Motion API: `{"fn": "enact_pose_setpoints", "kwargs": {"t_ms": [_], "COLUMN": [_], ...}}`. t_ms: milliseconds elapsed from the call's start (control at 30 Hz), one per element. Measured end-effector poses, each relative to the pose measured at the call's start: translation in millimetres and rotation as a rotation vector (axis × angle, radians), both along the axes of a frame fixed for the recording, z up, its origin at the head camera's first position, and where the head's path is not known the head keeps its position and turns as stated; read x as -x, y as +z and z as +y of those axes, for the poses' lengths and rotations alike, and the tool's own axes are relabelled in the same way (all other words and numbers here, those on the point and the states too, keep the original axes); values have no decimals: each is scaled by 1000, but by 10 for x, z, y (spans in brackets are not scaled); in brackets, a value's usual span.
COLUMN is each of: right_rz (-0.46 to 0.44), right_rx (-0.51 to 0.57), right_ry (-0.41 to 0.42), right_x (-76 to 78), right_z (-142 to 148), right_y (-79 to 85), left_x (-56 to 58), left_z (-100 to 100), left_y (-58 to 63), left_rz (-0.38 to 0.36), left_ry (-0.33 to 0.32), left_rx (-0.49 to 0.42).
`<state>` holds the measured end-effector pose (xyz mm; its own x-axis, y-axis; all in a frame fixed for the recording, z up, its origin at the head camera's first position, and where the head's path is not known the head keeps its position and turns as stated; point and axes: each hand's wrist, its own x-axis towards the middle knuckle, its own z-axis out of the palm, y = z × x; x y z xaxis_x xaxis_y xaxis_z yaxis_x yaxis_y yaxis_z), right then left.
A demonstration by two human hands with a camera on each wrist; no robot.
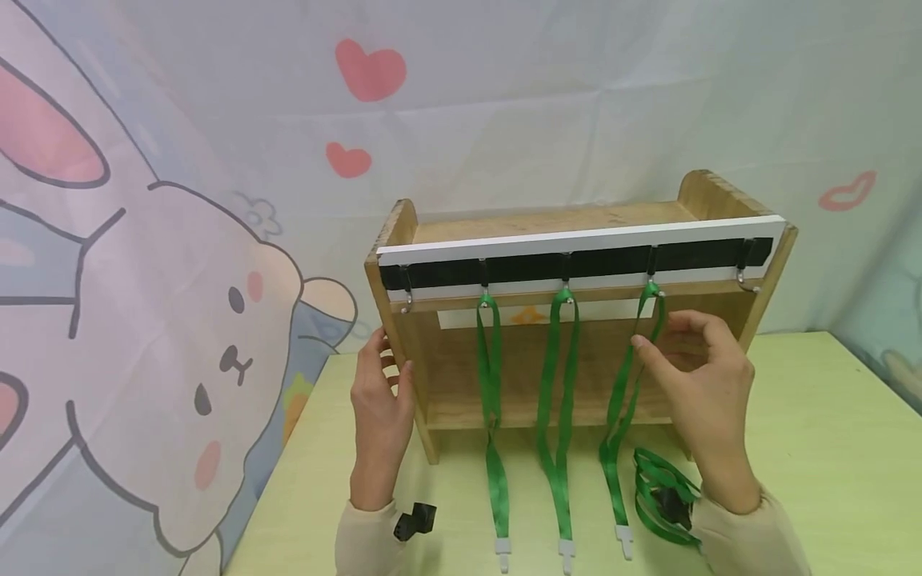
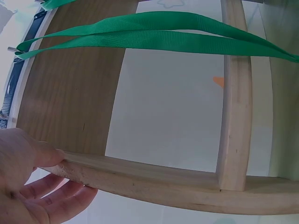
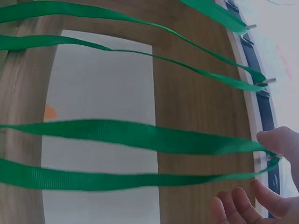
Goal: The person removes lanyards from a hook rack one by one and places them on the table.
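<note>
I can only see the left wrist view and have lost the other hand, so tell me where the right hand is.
Observer: In the head view, the right hand is beside the rightmost hanging lanyard.
Operator: Understood. Now report the far right end.
Observer: The right-end hook is bare; nothing hangs from it.
Operator: Good. Describe what lies below, on that side.
Observer: A bundle of green straps lies on the table, next to the right sleeve as the head view shows it.

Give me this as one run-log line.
left hand: grips wooden shelf side; right hand: at rightmost hanging lanyard, contact unclear; hung: three green lanyards; end hooks: bare
</note>
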<state>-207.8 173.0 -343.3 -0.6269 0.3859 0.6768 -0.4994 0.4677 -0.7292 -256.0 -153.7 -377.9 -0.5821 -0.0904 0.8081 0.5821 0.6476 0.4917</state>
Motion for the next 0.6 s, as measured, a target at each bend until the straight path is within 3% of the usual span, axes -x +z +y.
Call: {"fn": "enact_pose_setpoints", "kwargs": {"t_ms": [600], "right_rz": [57], "right_rx": [-76], "right_ry": [-49], "right_x": [147], "right_z": [-126], "right_y": [-43], "left_x": [-1], "left_z": [8], "left_y": [-3], "left_rz": [-11], "left_ry": [-1], "left_rx": [-11]}}
